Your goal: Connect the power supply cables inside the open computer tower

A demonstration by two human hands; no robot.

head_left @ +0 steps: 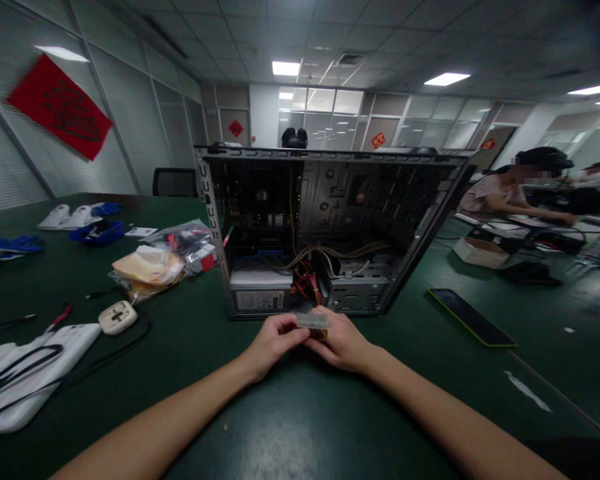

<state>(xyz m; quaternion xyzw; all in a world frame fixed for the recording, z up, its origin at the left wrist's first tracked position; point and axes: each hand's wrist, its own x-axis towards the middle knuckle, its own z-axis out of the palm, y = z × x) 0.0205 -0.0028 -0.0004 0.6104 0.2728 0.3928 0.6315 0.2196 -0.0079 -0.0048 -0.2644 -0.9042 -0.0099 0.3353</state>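
Note:
An open computer case (330, 220) lies on its side on the dark green table (300, 413), its inside facing me. A bundle of red, yellow and black wires (307, 283) runs out of the case toward me. Both hands meet just in front of the case. My left hand (275, 341) and my right hand (341, 343) are closed together on a whitish plug connector (312, 320) at the end of those wires, pinching it from either side.
Left of the case lie plastic bags of parts (153, 267), a white power strip (117, 317) with a black cable, white cloth (25, 373) and a blue tray (100, 232). A dark tablet (473, 319) lies to the right. Another person (510, 190) sits at the far right.

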